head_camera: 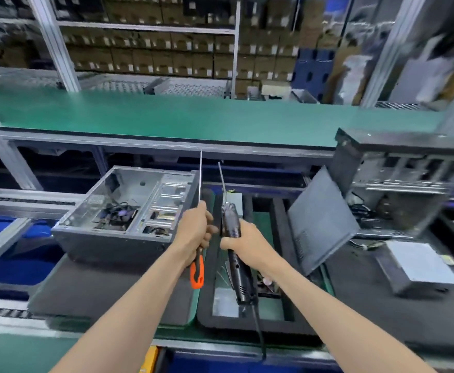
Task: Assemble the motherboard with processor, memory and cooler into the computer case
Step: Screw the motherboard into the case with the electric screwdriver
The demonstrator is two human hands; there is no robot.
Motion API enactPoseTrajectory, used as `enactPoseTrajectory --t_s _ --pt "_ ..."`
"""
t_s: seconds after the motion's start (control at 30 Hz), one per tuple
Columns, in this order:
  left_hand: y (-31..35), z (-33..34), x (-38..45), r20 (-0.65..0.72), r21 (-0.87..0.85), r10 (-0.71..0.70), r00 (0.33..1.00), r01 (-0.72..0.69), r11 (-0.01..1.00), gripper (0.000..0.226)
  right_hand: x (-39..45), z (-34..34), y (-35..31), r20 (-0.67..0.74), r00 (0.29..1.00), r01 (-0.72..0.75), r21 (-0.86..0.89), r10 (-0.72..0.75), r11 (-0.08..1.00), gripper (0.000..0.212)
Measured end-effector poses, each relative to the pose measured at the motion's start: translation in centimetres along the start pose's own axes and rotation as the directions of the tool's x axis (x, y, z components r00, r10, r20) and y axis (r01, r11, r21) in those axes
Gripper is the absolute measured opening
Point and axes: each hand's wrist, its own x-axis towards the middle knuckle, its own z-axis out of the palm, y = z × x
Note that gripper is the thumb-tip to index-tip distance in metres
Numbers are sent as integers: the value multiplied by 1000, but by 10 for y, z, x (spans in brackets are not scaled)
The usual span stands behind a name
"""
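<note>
Left hand (195, 232) is wrapped around a manual screwdriver (199, 211) at the top of its orange-and-black handle; the thin shaft points up and away. Right hand (243, 239) grips the black barrel of an electric screwdriver (232, 238), its long bit also pointing up and its cord trailing down toward the near edge of the bench. The two tools stand side by side, close but apart, held in the air above a black foam tray (207, 313).

Step in hand, as I judge it: tools are picked up, fastening not yet begun. No bit touches any screw or panel. No motherboard is clearly visible to me, so I cannot tell whether it is already seated.

Open computer case (129, 203) lies on its side just left of the hands, on a dark pad (99, 289). Inside: bare metal floor, a loose bundle of cables near the middle, drive bays on the right side. Image is blurred; no finer detail.

Next move likely calls for choosing one driver and bringing its tip down into the case.

To the right: a dark side panel (320, 224) leaning up, and a grey power supply box (419, 267) beyond it.
</note>
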Motion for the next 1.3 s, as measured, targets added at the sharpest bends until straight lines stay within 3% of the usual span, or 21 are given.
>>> enactPoseTrajectory --t_s 0.13,0.3,0.7,1.3 --pt "11 26 -7 41 -62 28 999 -25 998 44 -8 -29 1 -69 998 -9 6 9 1000 30" --pt "19 54 -17 68 -72 30 997 -26 997 26 -18 -53 9 -119 992 -35 12 36 999 28" --pt "3 83 -18 68 -12 43 997 -42 999 41 -26 -70 26 -120 992 -46 25 49 999 24" --pt "-17 102 6 18 -35 -21 1000 22 999 38 -2 -72 47 -90 992 -82 20 84 996 27"
